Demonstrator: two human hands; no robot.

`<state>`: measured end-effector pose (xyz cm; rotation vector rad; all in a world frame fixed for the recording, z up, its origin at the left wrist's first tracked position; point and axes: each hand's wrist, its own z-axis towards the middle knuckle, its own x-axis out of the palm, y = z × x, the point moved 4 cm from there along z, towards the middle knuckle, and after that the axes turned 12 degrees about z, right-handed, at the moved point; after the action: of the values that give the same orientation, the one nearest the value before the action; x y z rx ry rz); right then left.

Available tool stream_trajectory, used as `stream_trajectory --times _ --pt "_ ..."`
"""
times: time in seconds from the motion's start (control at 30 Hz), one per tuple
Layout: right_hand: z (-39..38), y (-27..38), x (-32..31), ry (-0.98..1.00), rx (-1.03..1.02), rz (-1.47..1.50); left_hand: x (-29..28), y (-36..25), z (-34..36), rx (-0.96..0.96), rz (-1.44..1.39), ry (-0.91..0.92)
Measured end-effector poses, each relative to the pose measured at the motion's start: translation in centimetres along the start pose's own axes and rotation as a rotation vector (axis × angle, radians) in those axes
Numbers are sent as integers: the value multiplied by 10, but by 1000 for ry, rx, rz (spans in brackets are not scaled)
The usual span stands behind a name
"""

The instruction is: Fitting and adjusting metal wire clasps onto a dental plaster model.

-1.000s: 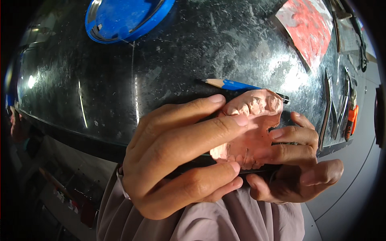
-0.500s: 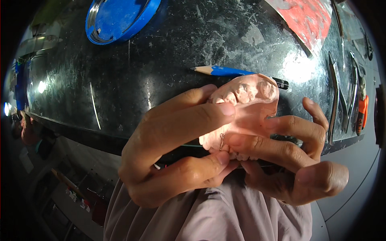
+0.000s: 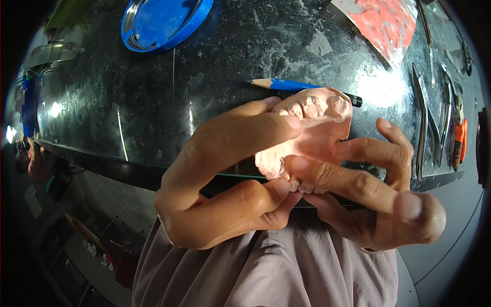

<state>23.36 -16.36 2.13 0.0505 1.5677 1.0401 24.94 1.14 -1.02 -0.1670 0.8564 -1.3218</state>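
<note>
Between my two hands sits a pink plaster dental model (image 3: 319, 130), tilted so that its teeth and palate face up. My left hand (image 3: 220, 163) grips it from the left, one finger lying across the front teeth and other fingertips at the near row of teeth. My right hand (image 3: 368, 189) holds it from the right, with fingertips pressed on the palate and against the near edge. A small bent metal wire (image 3: 282, 166) stands by the near teeth, touching or close to fingertips of both hands. The wire's lower end is partly hidden.
A blue pencil (image 3: 286, 85) lies just beyond the model on the dark worktop (image 3: 230, 56). A blue round container (image 3: 163, 25) with coiled wire stands far left. At right lie metal pliers (image 3: 427, 117), orange-handled pliers (image 3: 460, 143) and a red-smeared sheet (image 3: 383, 25).
Both hands and the model have shifted slightly. The left hand's lower fingers have moved up a little at the near teeth. The grip on the model stays.
</note>
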Motion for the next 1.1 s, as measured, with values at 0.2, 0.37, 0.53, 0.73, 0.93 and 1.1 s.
stream_trajectory --times 0.2,0.37,0.53,0.73,0.93,1.1 --pt "-10 -12 25 -587 -67 392 2 -2 12 -202 -12 135" --pt "5 -11 11 -336 -372 124 -4 3 10 -110 98 180" --pt "7 2 0 -216 -58 145 -5 -3 18 -136 153 181" --pt "-6 9 -17 -293 -202 266 -14 -21 20 -35 181 18" --pt "-25 15 -3 -452 -658 818 10 -44 3 -306 -651 259" --pt "-37 12 -24 -347 -689 721 14 -46 10 -361 -834 364"
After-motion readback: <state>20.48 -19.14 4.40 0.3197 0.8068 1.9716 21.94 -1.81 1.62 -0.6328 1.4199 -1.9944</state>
